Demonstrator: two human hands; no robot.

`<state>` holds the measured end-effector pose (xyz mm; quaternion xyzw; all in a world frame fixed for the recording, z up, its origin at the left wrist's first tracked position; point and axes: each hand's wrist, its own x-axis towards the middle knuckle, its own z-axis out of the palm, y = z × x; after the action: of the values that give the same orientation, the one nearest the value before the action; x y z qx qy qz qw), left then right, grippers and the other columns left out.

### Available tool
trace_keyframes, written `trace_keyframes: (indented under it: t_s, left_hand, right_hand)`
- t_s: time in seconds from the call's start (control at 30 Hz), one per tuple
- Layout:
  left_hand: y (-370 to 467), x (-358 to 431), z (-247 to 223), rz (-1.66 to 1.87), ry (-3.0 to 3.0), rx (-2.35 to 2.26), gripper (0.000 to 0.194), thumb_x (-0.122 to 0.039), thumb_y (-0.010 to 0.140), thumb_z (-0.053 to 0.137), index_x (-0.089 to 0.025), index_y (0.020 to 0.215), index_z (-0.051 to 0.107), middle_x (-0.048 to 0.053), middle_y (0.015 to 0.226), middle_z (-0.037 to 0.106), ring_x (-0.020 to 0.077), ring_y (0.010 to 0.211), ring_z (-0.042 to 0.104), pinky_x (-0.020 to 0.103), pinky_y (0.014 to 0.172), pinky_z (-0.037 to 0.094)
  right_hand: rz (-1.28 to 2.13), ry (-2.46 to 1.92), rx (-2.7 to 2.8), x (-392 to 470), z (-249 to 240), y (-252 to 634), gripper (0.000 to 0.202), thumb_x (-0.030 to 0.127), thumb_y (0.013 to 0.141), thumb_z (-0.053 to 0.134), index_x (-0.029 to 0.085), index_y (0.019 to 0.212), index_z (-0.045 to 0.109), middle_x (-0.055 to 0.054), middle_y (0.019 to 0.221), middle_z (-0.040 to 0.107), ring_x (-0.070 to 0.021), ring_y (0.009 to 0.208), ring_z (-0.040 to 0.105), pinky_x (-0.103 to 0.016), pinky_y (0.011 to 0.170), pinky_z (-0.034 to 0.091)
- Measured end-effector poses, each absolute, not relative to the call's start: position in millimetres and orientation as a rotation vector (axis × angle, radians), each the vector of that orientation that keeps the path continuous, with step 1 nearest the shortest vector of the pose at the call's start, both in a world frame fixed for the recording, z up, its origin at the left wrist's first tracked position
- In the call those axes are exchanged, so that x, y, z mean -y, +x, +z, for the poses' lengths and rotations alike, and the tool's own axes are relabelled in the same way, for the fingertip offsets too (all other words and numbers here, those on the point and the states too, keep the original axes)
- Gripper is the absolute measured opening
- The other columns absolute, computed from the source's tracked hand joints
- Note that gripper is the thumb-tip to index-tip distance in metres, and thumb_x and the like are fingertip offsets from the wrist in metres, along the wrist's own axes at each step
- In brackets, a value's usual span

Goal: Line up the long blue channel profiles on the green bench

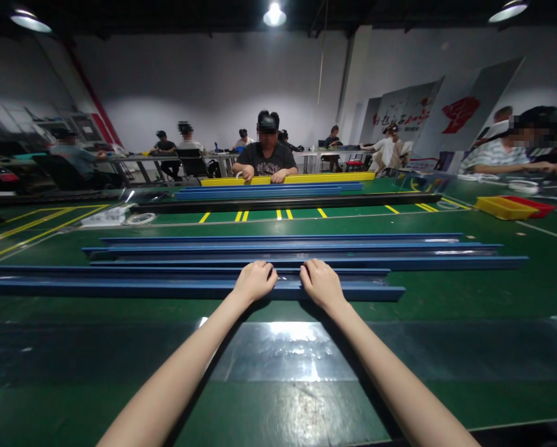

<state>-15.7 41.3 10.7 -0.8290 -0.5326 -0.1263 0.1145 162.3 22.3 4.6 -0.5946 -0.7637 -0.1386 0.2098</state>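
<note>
Both arms reach forward to a long blue channel (166, 288) lying crosswise on the green table. My left hand (256, 280) is closed over it near the middle, fingers curled on its far edge. A short way to the right, my right hand (321, 283) grips the same channel, its fingers bent over the far edge too. Clear film shows inside the channel between the hands. Nearer to me, a wide strip of clear plastic sheet (278, 351) lies flat under my forearms. Just beyond the hands rest several more blue channels (422, 263).
Farther back are a black rail (282, 202), a blue strip bundle (259, 191) and a tape roll (141, 218). Across the table a person (266, 155) handles a yellow rail (315, 179). A yellow tray (504, 208) stands right, and other people sit behind.
</note>
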Motion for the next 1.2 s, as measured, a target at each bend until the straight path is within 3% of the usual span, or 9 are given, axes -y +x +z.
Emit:
trace_keyframes:
  t_s: [0.47, 0.87, 1.2]
  left_hand:
    - [-22.9, -42.5, 11.1, -0.339, -2.419, 1.567, 0.031, -0.026, 0.084, 0.032, -0.016, 0.079, 0.061, 0.006, 0.078, 0.063, 0.0169, 0.076, 0.058, 0.025, 0.068, 0.041]
    - [-18.8, -43.0, 4.4, -0.465, -2.315, 1.666, 0.031, -0.026, 0.083, 0.033, -0.017, 0.077, 0.062, 0.005, 0.078, 0.063, 0.0169, 0.076, 0.058, 0.025, 0.067, 0.041]
    - [-17.2, -41.1, 1.0, -0.472, -2.289, 1.66, 0.029, -0.024, 0.085, 0.033, -0.017, 0.081, 0.061, 0.005, 0.081, 0.062, 0.0168, 0.079, 0.056, 0.026, 0.074, 0.04]
  right_hand:
    - [-0.427, -1.868, 2.176, -25.0, 5.0, 257.7, 0.039, 0.037, 0.087, 0.027, 0.018, 0.078, 0.061, -0.005, 0.078, 0.063, -0.0148, 0.075, 0.054, -0.024, 0.065, 0.031]
    - [-0.519, -1.855, 2.204, -28.5, 0.4, 256.3, 0.035, 0.028, 0.086, 0.027, 0.016, 0.076, 0.059, -0.006, 0.076, 0.061, -0.0156, 0.076, 0.054, -0.025, 0.07, 0.031]
    - [-0.511, -1.903, 2.133, -27.6, 1.9, 254.6, 0.037, 0.033, 0.085, 0.028, 0.018, 0.075, 0.06, -0.005, 0.076, 0.063, -0.0147, 0.074, 0.057, -0.025, 0.058, 0.03]
